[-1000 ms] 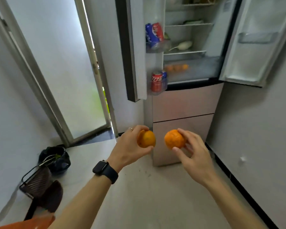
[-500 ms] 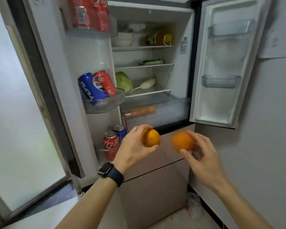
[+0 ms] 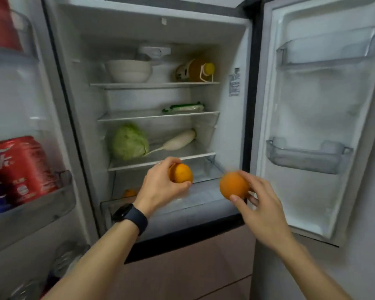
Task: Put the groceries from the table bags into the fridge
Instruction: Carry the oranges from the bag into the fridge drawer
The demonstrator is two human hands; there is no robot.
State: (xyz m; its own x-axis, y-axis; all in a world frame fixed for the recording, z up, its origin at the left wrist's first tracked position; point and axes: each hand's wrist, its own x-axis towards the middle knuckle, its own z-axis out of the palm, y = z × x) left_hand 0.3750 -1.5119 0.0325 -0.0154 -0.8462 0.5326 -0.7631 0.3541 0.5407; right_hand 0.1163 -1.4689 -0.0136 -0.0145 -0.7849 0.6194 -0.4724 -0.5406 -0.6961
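Observation:
The fridge (image 3: 236,118) stands open in front of me, both doors swung wide. My left hand (image 3: 158,185) grips an orange (image 3: 182,173) just in front of the clear bottom drawer (image 3: 204,197). My right hand (image 3: 262,204) holds a second orange (image 3: 233,185) by the fingertips, to the right, near the drawer's right end. Another orange (image 3: 130,193) shows inside the drawer at its left. A dark watch sits on my left wrist.
On the shelves are a cabbage (image 3: 129,142), a white radish (image 3: 178,140), a green-and-white packet (image 3: 183,107), white bowls (image 3: 129,70) and a yellow-capped bottle (image 3: 198,69). The left door bin (image 3: 35,210) holds soda cans (image 3: 22,167). The right door bins (image 3: 305,156) hold nothing.
I have come up close to the fridge, which now fills the view. Both hands, each still holding its orange, have risen from the lower drawer fronts to the clear bottom drawer.

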